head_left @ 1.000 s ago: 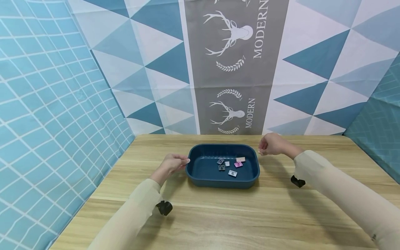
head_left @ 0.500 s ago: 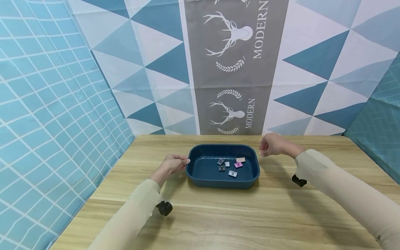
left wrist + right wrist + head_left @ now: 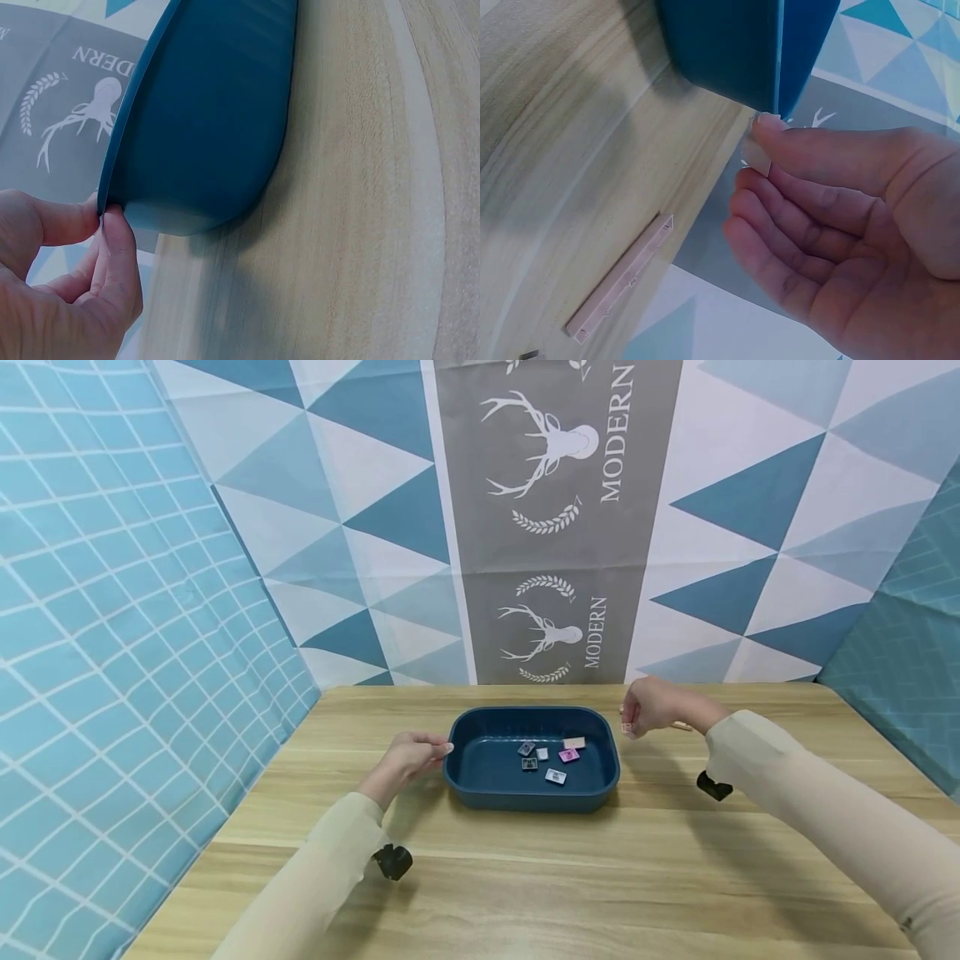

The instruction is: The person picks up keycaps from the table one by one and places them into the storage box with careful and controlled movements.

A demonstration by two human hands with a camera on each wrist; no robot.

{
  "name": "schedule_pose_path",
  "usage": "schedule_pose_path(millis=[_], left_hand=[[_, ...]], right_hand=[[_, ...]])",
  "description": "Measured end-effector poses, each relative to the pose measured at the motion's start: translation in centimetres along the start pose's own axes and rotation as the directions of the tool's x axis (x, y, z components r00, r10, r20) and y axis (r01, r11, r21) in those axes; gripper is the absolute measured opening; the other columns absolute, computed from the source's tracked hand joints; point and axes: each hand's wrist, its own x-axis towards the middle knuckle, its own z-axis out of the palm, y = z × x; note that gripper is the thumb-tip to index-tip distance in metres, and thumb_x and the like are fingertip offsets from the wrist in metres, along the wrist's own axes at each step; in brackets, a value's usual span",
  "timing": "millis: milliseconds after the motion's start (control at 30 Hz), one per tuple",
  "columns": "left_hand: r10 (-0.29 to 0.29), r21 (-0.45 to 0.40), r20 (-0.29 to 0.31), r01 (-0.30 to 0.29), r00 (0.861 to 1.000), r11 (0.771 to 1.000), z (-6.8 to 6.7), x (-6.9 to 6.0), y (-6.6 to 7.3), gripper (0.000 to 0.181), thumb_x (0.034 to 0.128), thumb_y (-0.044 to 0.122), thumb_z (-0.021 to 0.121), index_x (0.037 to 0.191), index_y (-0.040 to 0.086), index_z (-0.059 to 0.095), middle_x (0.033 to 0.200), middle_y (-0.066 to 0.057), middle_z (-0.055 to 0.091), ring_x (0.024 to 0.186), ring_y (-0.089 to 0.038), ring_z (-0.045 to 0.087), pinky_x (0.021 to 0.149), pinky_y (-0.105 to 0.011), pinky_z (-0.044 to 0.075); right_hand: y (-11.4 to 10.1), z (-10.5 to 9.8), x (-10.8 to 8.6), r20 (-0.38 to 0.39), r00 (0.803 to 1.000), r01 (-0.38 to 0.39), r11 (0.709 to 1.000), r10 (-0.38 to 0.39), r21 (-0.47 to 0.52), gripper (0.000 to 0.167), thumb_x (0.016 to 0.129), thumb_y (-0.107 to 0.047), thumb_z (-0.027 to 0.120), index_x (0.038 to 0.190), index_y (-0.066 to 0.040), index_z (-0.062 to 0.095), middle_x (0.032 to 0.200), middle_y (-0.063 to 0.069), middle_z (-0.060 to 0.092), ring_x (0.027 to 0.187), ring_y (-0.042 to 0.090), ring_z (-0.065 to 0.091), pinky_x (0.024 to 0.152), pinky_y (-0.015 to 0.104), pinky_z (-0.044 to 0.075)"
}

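Observation:
A deep blue tray (image 3: 533,802) stands on the wooden table, with several small keycaps in dark, white, pink and peach lying inside. My left hand (image 3: 405,758) pinches the tray's left rim between thumb and fingers, as the left wrist view also shows. Just outside the tray's right end is my right hand (image 3: 651,706). Its thumb and fingers pinch a small whitish keycap (image 3: 757,154), partly covered by the thumb. Under that hand, a long pink bar-shaped keycap (image 3: 622,277) lies on the table, its hollow side showing; the head view shows only part of it behind the wrist.
The wooden table (image 3: 480,877) reaches back to a patterned cloth wall (image 3: 555,527). A blue tiled cloth (image 3: 112,610) hangs at the left. A small dark object (image 3: 531,355) is cut off at the right wrist view's bottom edge.
A long pink keycap now shows on the table behind my right wrist, where none was visible before. My right hand has lowered very slightly. The left hand stays on the rim.

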Motion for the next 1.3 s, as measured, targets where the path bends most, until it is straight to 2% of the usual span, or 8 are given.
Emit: schedule_pose_path(millis=[367, 767, 1300], left_hand=[[-0.002, -0.005, -0.006, 0.002, 1.000, 1.000, 0.1, -0.1, 0.1, 0.026, 0.0923, 0.007, 0.062, 0.115, -0.004, 0.062, 0.105, -0.009, 0.062, 0.080, -0.009, 0.061, 0.083, -0.023, 0.058], [0.003, -0.006, -0.003, -0.003, 1.000, 1.000, 0.1, -0.1, 0.1, 0.026, 0.0920, 0.006, 0.062, 0.115, -0.005, 0.062, 0.103, -0.009, 0.061, 0.079, -0.008, 0.060, 0.079, -0.021, 0.058], [0.007, -0.009, -0.001, -0.007, 1.000, 1.000, 0.1, 0.0, 0.1, 0.026, 0.0922, 0.006, 0.062, 0.116, -0.006, 0.061, 0.105, -0.009, 0.060, 0.080, -0.008, 0.060, 0.080, -0.021, 0.059]], right_hand=[[-0.6, -0.9, 0.4, 0.028, 0.999, 0.041, 0.999, -0.041, -0.010, 0.005, 0.079, -0.005, 0.072, 0.074, -0.005, 0.072, 0.069, 0.002, 0.069, 0.060, 0.008, 0.052, 0.056, 0.023, 0.048], [-2.1, -1.6, 0.5, 0.115, 0.993, -0.025, 1.000, 0.027, -0.018, 0.004, 0.081, -0.010, 0.075, 0.080, -0.007, 0.073, 0.075, 0.002, 0.070, 0.065, 0.012, 0.059, 0.059, 0.026, 0.053], [-3.2, -1.8, 1.0, 0.129, 0.991, -0.034, 0.999, 0.035, -0.015, 0.003, 0.082, -0.008, 0.073, 0.083, -0.005, 0.073, 0.079, 0.003, 0.070, 0.069, 0.014, 0.058, 0.063, 0.028, 0.055]])
